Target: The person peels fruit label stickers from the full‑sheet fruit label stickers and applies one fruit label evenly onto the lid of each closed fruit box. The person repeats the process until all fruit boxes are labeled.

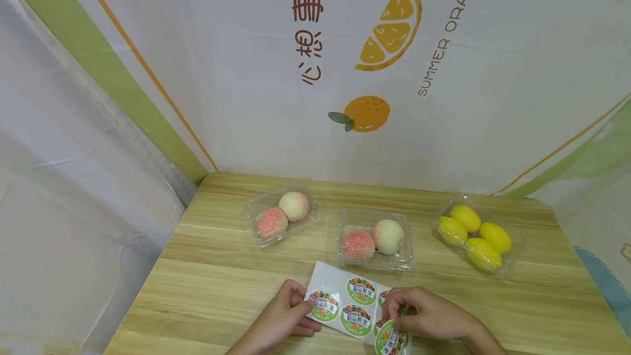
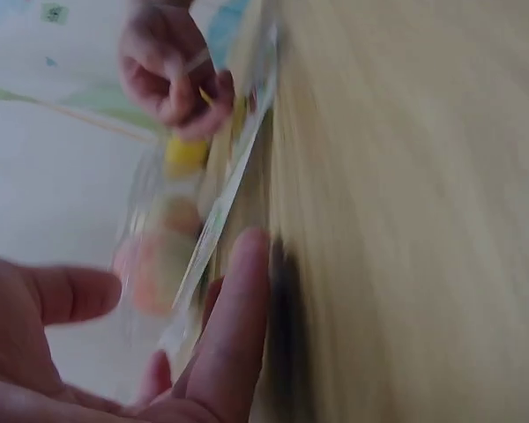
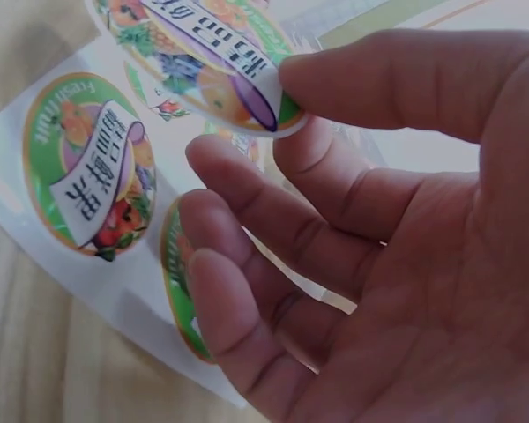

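Note:
My right hand (image 1: 429, 311) pinches a round fruit sticker (image 1: 390, 339) between thumb and forefinger. In the right wrist view the sticker (image 3: 216, 62) is raised over a white sticker sheet (image 3: 9, 167), the other fingers loosely bent below. The sheet (image 1: 322, 275) slants across the table front with several green-rimmed stickers on it. At its left end is my left hand (image 1: 283, 314), thumb over the edge from above. The blurred left wrist view shows the thumb spread from the fingers (image 2: 238, 326), which lie under the sheet (image 2: 216, 220).
Behind the sheet stand two clear plastic boxes of peaches, one at the left (image 1: 266, 242) and one in the middle (image 1: 345, 221). A third clear box (image 1: 515, 242) at the right holds several lemons (image 1: 483, 253). A printed white cloth (image 1: 246, 97) hangs behind the wooden table (image 1: 207, 267).

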### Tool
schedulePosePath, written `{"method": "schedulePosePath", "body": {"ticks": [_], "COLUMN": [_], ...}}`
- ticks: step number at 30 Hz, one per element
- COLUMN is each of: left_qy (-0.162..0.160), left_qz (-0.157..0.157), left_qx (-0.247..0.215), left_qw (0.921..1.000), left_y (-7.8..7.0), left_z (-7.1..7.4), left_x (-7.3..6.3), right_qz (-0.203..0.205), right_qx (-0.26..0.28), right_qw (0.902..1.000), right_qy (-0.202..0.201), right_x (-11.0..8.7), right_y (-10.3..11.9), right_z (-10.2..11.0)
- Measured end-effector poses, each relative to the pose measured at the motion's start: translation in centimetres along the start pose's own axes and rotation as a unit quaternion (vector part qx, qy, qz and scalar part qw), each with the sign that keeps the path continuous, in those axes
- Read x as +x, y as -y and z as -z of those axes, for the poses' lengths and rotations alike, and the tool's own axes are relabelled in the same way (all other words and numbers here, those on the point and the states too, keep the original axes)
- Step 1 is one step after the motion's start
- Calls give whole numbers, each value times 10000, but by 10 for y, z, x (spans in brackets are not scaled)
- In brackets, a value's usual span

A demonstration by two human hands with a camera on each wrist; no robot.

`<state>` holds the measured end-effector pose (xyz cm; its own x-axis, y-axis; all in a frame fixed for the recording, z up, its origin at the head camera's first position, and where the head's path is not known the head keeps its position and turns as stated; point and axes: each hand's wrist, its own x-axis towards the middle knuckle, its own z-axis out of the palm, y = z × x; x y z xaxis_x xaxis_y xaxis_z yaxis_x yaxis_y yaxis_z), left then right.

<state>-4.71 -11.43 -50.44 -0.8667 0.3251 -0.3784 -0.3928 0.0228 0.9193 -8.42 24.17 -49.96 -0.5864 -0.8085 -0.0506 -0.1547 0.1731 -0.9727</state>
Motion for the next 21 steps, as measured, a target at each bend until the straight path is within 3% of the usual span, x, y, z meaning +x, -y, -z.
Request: {"method": "schedulePosePath", "body": {"ticks": [4,10,15,21], "left_qy": [32,-68,-97,108], "left_qz": [-162,-515,-801,-1259], "left_qx": [930,1980,2534,2849], "left_qw": [9955,9788,9640,9502], "left_y": [-6,-23,-39,-55], "left_z": [18,32,25,0], "left_x": [-4,-6,-1,11], "right_qz": [-23,-41,-2,-67], "right_qx": [-74,-515,-701,-663], "right_qw": [9999,9980,9962,9939], "right_qy": [-96,-354,-517,-880], "right_x": [-1,-3,-1,5], "right_y": [2,12,25,39], "right_z": [3,9,15,23]}}
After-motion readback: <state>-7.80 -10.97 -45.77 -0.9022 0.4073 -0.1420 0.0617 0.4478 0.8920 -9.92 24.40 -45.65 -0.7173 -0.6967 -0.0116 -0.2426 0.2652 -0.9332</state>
